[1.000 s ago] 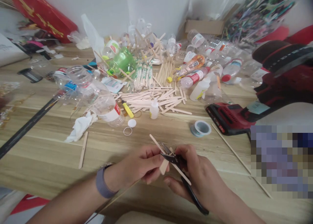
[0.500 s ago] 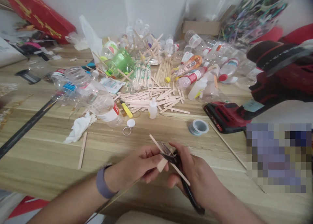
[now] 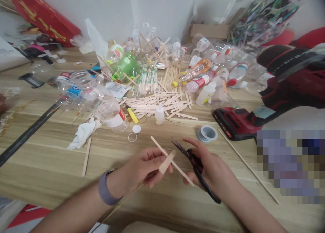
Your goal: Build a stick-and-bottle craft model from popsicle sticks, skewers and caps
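Low in the middle, my left hand (image 3: 149, 167) pinches wooden craft sticks (image 3: 165, 164) that cross each other; one long stick slants down to the right. A thin stick or skewer also runs from beneath this hand toward the lower left. My right hand (image 3: 205, 168) is wrapped round the handles of black-handled scissors (image 3: 189, 154). The scissor blades point up and left, just right of the crossed sticks and apart from them. Part of the grip is hidden behind my fingers.
Ahead lie a pile of craft sticks (image 3: 149, 105), a small glue bottle (image 3: 159, 114), a yellow-handled tool (image 3: 132, 114) and many plastic bottles. A tape roll (image 3: 207, 133) and a red-black power tool (image 3: 236, 121) are at right. A loose stick (image 3: 86, 157) lies at left.
The scissors have moved off the crossed sticks to the right, with my right hand. The left hand has shifted slightly left and still holds the sticks.
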`<state>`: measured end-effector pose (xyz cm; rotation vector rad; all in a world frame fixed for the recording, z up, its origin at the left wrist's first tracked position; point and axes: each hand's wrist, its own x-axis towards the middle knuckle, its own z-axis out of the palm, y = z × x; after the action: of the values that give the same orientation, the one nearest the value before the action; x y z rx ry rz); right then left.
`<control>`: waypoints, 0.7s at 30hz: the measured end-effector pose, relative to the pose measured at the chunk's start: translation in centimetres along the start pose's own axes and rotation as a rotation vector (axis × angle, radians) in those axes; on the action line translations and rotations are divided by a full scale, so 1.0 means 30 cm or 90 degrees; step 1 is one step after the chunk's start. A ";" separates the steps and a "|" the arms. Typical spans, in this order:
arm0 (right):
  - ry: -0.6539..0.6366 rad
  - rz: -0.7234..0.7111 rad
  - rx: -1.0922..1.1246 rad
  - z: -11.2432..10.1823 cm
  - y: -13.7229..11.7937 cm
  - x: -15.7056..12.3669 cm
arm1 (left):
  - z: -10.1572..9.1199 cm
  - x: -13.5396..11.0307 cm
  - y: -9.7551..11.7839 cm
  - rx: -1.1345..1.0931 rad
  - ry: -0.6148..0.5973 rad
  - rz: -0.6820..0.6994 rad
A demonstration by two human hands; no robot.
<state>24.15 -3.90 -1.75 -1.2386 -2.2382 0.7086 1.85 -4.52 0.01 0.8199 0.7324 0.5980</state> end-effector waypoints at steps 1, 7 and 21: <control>-0.006 0.016 0.015 -0.004 0.002 0.002 | -0.001 -0.001 0.002 0.003 0.007 -0.011; -0.013 0.077 0.150 -0.017 -0.003 0.012 | -0.005 -0.010 0.018 -0.022 0.003 0.008; 0.047 0.086 -0.206 0.023 0.061 0.026 | -0.005 -0.004 0.015 0.049 -0.008 0.011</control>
<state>24.48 -2.55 -3.31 -1.5541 -2.2856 0.3484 1.56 -4.30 0.35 0.9014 0.7417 0.5817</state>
